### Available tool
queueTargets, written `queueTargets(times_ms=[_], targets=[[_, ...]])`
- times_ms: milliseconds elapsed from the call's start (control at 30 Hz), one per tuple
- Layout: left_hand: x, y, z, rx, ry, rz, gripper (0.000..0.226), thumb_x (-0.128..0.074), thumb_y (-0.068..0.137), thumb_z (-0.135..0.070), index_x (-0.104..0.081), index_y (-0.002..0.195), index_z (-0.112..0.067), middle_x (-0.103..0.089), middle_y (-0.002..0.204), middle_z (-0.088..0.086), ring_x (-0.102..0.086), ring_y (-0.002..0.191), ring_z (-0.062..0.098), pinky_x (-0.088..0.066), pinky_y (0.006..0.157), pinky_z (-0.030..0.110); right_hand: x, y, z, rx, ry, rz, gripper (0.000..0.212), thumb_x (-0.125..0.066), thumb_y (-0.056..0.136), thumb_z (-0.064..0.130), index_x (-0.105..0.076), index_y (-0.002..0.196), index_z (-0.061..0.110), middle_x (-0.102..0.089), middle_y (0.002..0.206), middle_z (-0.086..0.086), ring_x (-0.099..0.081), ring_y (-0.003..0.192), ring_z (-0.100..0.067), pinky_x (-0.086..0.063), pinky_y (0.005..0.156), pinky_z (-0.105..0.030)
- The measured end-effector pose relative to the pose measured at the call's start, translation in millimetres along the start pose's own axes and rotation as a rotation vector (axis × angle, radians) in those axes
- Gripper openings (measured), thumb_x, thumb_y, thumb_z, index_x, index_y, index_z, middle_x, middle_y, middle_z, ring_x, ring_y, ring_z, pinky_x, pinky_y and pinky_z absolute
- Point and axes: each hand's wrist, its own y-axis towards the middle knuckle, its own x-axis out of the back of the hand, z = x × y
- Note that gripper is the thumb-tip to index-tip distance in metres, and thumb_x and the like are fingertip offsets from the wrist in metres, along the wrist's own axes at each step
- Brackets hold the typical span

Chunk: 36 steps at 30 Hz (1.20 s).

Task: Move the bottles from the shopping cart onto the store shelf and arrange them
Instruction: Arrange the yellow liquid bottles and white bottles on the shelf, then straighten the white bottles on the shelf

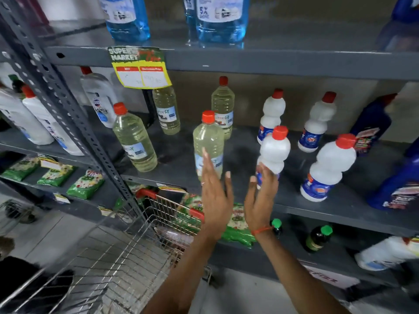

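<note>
The grey middle shelf (244, 155) carries several clear bottles of pale yellow liquid and several white bottles, all with red caps. My right hand (260, 200) is closed around the lower part of a white bottle (274, 152), which leans slightly near the shelf's front. My left hand (215, 191) is flat with fingers spread, right in front of a clear yellow bottle (208, 143); it grips nothing. Another white bottle (328, 166) stands to the right. The wire shopping cart (118, 257) sits below left; the part of its basket I can see holds no bottles.
Blue liquid bottles (221, 19) stand on the shelf above, which carries a yellow price tag (140, 69). Dark blue bottles (371, 125) crowd the right end. Green packets (86, 184) and green-capped dark bottles (317, 239) fill lower shelves. A perforated steel upright (68, 114) runs at left.
</note>
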Motion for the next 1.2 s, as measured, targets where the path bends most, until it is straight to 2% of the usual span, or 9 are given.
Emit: queueTargets(times_ms=[133,267,367,533,767,867,967,1033,1200], targets=[[-70,-27,-41,0.08,-0.095,0.137,0.085,-0.062,0.088,-0.031,-0.006,0.15,-0.01,-0.01,0.16,0.004,-0.008,0.146,0.005,-0.011,0.117,0.011,88,22,-39,-0.029,-0.053,-0.198,0.044,-0.051,0.093,0.013,-0.042,0.133,0.0,-0.042,0.13,-0.012,-0.037,0.121,-0.012,-0.029,0.109,-0.019],[-108,-22,-18,0.473,-0.134,0.193,0.117,-0.083,0.067,-0.026,-0.002,0.149,-0.007,-0.011,0.16,0.011,-0.016,0.147,0.021,-0.018,0.116,0.026,111,34,-86,-0.287,-0.172,-0.156,0.091,-0.078,0.072,0.029,-0.028,0.142,-0.002,-0.037,0.141,-0.028,-0.034,0.132,-0.035,-0.028,0.111,-0.04],[-128,-16,-16,0.556,-0.095,0.264,0.112,-0.086,0.062,-0.027,-0.016,0.149,-0.012,-0.031,0.154,0.01,-0.035,0.14,0.025,-0.036,0.11,0.039,124,54,-116,-0.429,-0.132,0.036,0.107,-0.087,0.059,0.024,-0.026,0.144,-0.002,-0.038,0.145,-0.024,-0.036,0.135,-0.036,-0.032,0.113,-0.043],[-134,-15,-13,0.519,-0.068,0.263,0.075,-0.083,0.066,-0.024,-0.046,0.131,-0.014,-0.061,0.13,0.009,-0.059,0.116,0.028,-0.044,0.086,0.03,129,65,-131,-0.462,-0.126,0.053,0.073,-0.084,0.063,0.016,-0.048,0.124,-0.001,-0.055,0.121,-0.021,-0.054,0.115,-0.036,-0.045,0.09,-0.034],[-134,-17,-7,0.453,-0.031,0.249,0.072,-0.084,0.064,-0.027,-0.05,0.126,-0.012,-0.063,0.124,0.009,-0.061,0.112,0.028,-0.048,0.088,0.036,133,61,-132,-0.391,-0.145,0.048,0.072,-0.083,0.064,0.015,-0.047,0.124,-0.002,-0.055,0.119,-0.021,-0.057,0.112,-0.035,-0.046,0.089,-0.033],[-134,-19,-6,0.458,-0.065,0.283,0.089,-0.085,0.061,-0.033,-0.04,0.134,-0.013,-0.056,0.134,0.009,-0.055,0.12,0.028,-0.049,0.097,0.041,134,60,-129,-0.382,-0.135,0.06,0.088,-0.084,0.063,0.022,-0.039,0.135,0.0,-0.05,0.129,-0.02,-0.052,0.121,-0.034,-0.048,0.099,-0.044],[-132,-27,-25,0.426,-0.033,0.263,0.115,-0.078,0.067,-0.046,-0.006,0.149,-0.011,-0.016,0.159,0.013,-0.019,0.146,0.027,-0.023,0.119,0.046,144,58,-116,-0.315,-0.136,0.02,0.09,-0.074,0.076,0.036,-0.025,0.145,0.003,-0.037,0.145,-0.018,-0.038,0.135,-0.029,-0.036,0.109,-0.037],[-132,-39,-47,0.241,0.066,0.17,0.109,-0.066,0.079,-0.048,0.008,0.148,-0.007,0.004,0.16,0.013,-0.001,0.149,0.024,-0.011,0.121,0.041,159,58,-107,-0.174,-0.156,-0.057,0.073,-0.058,0.087,0.037,-0.026,0.145,0.004,-0.037,0.147,-0.018,-0.036,0.137,-0.027,-0.031,0.113,-0.03],[-166,-75,-122,-0.133,0.008,0.123,0.08,-0.042,0.094,-0.043,0.01,0.148,-0.017,0.001,0.158,0.004,-0.001,0.149,0.016,-0.011,0.122,0.029,212,68,-103,-0.017,-0.173,-0.21,0.047,-0.041,0.096,0.021,-0.038,0.137,-0.002,-0.042,0.138,-0.023,-0.037,0.13,-0.021,-0.022,0.113,-0.011]])
